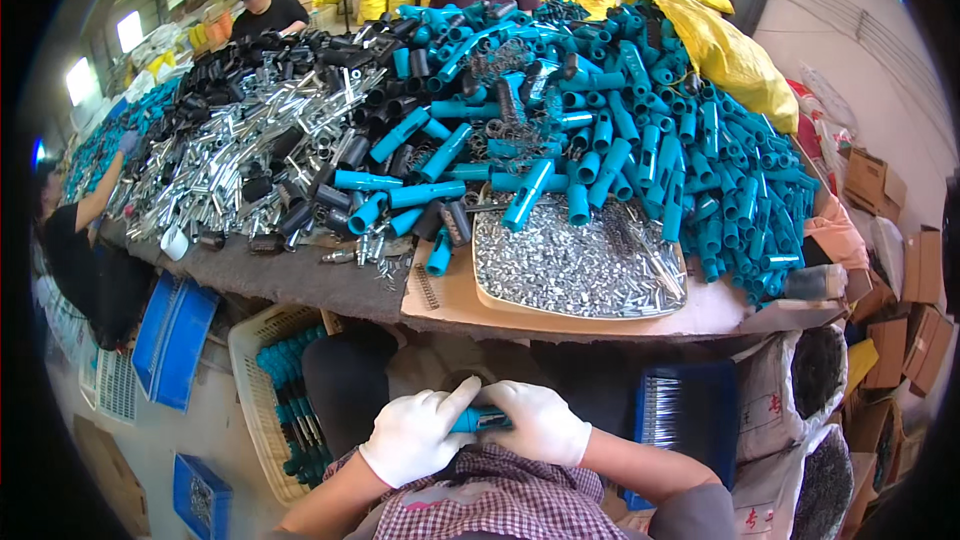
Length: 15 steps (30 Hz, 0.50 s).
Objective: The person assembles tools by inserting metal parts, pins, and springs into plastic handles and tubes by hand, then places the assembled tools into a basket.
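Observation:
In front of my lap, my left hand and my right hand, both in white gloves, are closed round a short teal plastic tube with a slot in its side. The tube lies roughly level between them; its ends are partly covered by my fingers. Beyond my hands, on the worktable, stands a cream tray full of small metal pieces. Heaped behind and right of it are many similar teal tubes. To the left lie a pile of silvery metal rods and some black sleeves.
A cream basket of assembled teal pieces stands at my left. At my right are a blue crate with metal rods and open white sacks. Blue bins stand on the floor. Several people work round the table.

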Available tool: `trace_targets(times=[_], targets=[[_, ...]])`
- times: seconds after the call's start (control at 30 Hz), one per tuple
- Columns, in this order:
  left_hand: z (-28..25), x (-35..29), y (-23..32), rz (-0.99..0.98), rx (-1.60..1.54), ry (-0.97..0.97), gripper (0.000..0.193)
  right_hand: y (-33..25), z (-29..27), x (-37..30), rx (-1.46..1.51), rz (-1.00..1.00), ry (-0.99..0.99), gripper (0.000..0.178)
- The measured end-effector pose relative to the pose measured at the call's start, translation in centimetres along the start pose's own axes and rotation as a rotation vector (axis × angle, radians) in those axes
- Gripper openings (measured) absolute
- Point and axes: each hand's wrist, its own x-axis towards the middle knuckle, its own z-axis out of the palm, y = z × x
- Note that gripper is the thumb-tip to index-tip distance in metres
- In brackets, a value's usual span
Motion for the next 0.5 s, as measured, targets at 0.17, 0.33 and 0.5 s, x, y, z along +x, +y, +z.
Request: trace_targets(times=[0.17,0.33,0.5], targets=[[-0.6,0.4,1.1,-0.285,-0.292,-0.027,0.069,0.1,-0.2,1.0,-0.297,-0.345,0.149,0.051],[-0.2,0.5,0.3,-0.342,-0.376,0.028,0.066,0.9,-0.4,2.3,-0.281,-0.453,0.218,0.040],[-0.7,0.4,0.6,-0.348,-0.479,0.047,0.068,0.0,-1.3,2.9,-0.437,-0.600,0.249,0.035]])
